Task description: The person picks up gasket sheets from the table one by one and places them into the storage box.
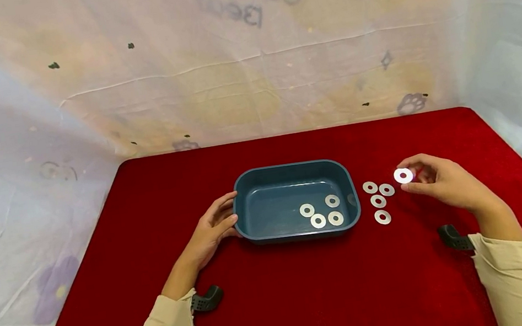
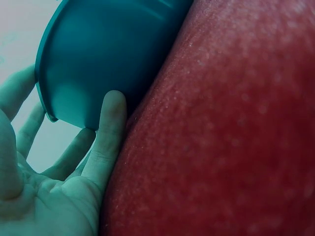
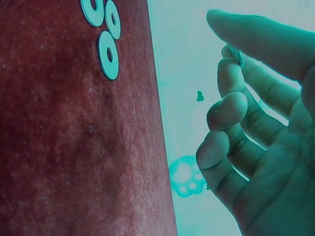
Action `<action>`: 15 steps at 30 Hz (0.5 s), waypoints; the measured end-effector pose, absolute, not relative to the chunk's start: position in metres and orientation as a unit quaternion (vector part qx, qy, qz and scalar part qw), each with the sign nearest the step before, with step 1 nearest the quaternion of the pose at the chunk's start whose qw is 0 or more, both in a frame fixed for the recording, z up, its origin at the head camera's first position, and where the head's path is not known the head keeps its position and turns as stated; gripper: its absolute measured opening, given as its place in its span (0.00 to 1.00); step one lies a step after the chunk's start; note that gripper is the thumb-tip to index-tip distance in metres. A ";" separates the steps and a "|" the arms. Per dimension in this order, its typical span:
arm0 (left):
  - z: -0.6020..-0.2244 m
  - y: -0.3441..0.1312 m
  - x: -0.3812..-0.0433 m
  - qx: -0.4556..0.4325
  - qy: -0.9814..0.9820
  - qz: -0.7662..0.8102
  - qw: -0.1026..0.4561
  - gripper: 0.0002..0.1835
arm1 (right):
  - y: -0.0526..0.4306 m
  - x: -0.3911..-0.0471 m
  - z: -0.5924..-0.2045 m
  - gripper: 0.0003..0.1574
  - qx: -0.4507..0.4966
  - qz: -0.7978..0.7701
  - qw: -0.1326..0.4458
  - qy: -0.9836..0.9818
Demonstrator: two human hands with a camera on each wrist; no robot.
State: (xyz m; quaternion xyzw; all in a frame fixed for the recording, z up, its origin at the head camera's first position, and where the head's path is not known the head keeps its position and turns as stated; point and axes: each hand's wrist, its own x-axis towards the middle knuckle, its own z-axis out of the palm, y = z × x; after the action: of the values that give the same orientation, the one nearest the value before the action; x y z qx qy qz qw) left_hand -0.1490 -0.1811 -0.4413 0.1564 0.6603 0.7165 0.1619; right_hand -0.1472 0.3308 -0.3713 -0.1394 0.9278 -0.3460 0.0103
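A dark blue-green rectangular tray (image 1: 267, 206) stands on the red cloth in front of me, with several flat metal washers (image 1: 318, 220) lying in its right half. My left hand (image 1: 206, 237) rests at the tray's left end, its fingertips and thumb against the outer wall and rim. In the left wrist view, the fingers (image 2: 112, 118) touch the outside of the tray. Right of the tray, my right hand (image 1: 444, 182) pinches one washer (image 1: 403, 176) between thumb and fingers, held up off the cloth. Only a thin edge of it shows in the right wrist view.
Several loose washers (image 1: 378, 201) lie on the cloth between the tray and my right hand. The red cloth (image 1: 290, 298) covers the tabletop. Printed pale fabric (image 1: 212, 97) hangs behind the table and along both sides.
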 end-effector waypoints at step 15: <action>-0.442 -0.181 -0.150 0.160 0.657 0.720 0.160 0.31 | 0.328 -0.148 -0.369 0.20 -0.134 -0.351 -0.005 0.927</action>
State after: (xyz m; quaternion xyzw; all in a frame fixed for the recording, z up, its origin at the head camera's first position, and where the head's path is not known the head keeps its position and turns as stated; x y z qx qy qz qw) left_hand -0.1496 -0.1813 -0.4424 0.1595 0.6566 0.7196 0.1598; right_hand -0.1477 0.3282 -0.3686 -0.1341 0.9267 -0.3511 -0.0047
